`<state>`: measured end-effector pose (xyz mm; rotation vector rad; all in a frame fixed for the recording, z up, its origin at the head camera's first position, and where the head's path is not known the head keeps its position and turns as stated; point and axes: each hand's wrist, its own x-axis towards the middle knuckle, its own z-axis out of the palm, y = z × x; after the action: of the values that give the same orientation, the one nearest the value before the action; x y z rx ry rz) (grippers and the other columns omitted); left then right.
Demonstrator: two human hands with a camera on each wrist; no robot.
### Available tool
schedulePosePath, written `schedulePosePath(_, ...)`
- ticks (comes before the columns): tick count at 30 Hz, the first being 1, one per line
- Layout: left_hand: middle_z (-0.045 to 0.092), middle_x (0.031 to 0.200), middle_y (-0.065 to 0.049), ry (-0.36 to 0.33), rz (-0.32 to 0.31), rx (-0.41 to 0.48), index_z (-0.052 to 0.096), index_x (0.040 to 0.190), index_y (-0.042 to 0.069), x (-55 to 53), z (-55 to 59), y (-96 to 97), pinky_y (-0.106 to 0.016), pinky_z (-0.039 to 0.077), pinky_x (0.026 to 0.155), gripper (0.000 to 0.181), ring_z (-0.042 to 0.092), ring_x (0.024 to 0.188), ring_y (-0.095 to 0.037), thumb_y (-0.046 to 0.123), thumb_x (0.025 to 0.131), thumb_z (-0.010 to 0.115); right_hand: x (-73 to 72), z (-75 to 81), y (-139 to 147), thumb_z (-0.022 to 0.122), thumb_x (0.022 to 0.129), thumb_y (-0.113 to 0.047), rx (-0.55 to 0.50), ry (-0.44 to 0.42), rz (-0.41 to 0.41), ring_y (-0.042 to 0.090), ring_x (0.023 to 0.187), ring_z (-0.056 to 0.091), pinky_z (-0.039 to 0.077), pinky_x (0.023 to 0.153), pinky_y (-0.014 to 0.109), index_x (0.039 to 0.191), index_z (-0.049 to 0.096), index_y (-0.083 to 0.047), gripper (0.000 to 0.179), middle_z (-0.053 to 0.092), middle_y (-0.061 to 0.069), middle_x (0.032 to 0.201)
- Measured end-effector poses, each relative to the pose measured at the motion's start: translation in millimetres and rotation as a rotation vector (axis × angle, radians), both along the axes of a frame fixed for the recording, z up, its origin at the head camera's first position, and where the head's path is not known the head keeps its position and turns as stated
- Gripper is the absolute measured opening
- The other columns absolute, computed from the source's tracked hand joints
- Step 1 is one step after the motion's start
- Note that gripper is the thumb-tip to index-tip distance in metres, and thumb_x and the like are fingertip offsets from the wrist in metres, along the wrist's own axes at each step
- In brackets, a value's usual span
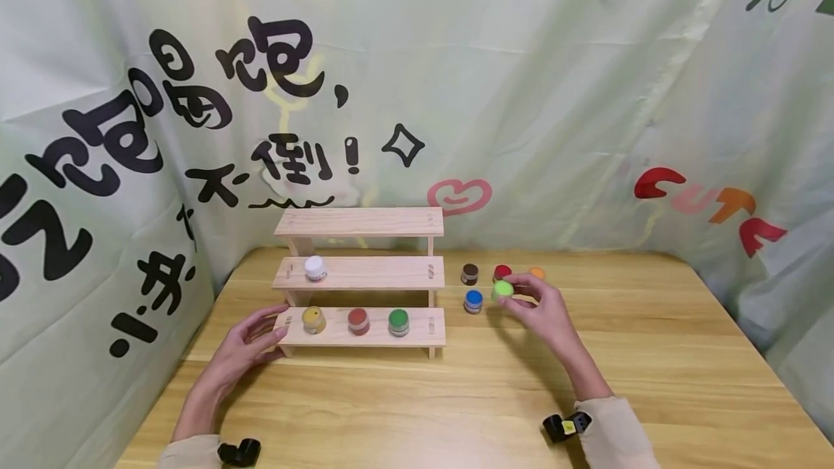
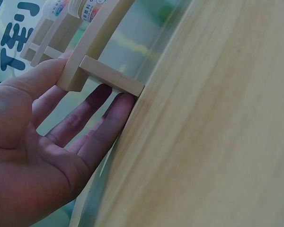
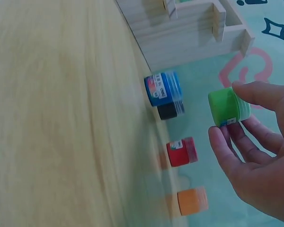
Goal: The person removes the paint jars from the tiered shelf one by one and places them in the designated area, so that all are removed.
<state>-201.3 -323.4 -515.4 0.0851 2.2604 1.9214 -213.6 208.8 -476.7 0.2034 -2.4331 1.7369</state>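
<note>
My right hand [image 1: 546,313] pinches a small light-green paint jar [image 3: 223,107] between thumb and fingers, lifted off the table. Below and around it stand a blue jar [image 1: 473,301], a dark brown or black jar [image 1: 469,273], a red jar [image 1: 502,273] and an orange jar [image 1: 537,273], partly behind the hand. My left hand [image 1: 237,346] holds the left end of a three-tier wooden shelf [image 1: 378,337], thumb against the lowest board and fingers by its leg. On that board sit a yellow jar [image 1: 313,320], a brownish-red jar [image 1: 358,321] and a dark-green jar [image 1: 399,322].
A white jar [image 1: 316,268] stands at the left of the middle tier. The wooden table [image 1: 495,404] reaches back to a printed cloth backdrop [image 1: 554,107]. Black wrist cameras [image 1: 567,426] are worn at both cuffs.
</note>
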Motion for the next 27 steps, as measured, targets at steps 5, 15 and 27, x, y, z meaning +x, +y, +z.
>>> schedulePosePath(5, 0.042, 0.152, -0.028, 0.000, 0.003, -0.002, 0.043, 0.153, 0.003, -1.4, -1.6, -0.2, -0.040, 0.060, 0.091, 0.060, 0.063, 0.114, -0.009, 0.019, 0.102, 0.068, -2.3, -3.4, 3.9, 0.078, 0.092, -0.008, 0.006, -0.019, -0.011, 0.038, 0.120, 0.059, 0.053, 0.089, 0.015, 0.128, 0.064, 0.003, 0.040, 0.060, 0.022, 0.129)
schedulePosePath(15, 0.042, 0.152, -0.027, 0.002, 0.004, -0.009, 0.043, 0.153, 0.004, -1.3, -2.5, -0.7, -0.041, 0.060, 0.090, 0.059, 0.063, 0.115, -0.010, 0.020, 0.102, 0.068, -5.5, -11.7, 10.5, 0.078, 0.092, -0.007, 0.031, -0.050, -0.027, 0.038, 0.121, 0.058, 0.052, 0.089, 0.014, 0.128, 0.063, 0.005, 0.041, 0.059, 0.022, 0.130)
schedulePosePath(27, 0.040, 0.155, -0.026, -0.002, -0.002, -0.006, 0.042, 0.154, 0.005, -1.8, -1.9, -1.1, -0.041, 0.059, 0.091, 0.059, 0.062, 0.116, -0.008, 0.020, 0.102, 0.067, -9.1, -18.6, 13.0, 0.077, 0.092, -0.009, 0.113, -0.094, -0.054, 0.038, 0.117, 0.062, 0.054, 0.093, 0.025, 0.125, 0.064, 0.004, 0.038, 0.062, 0.022, 0.126)
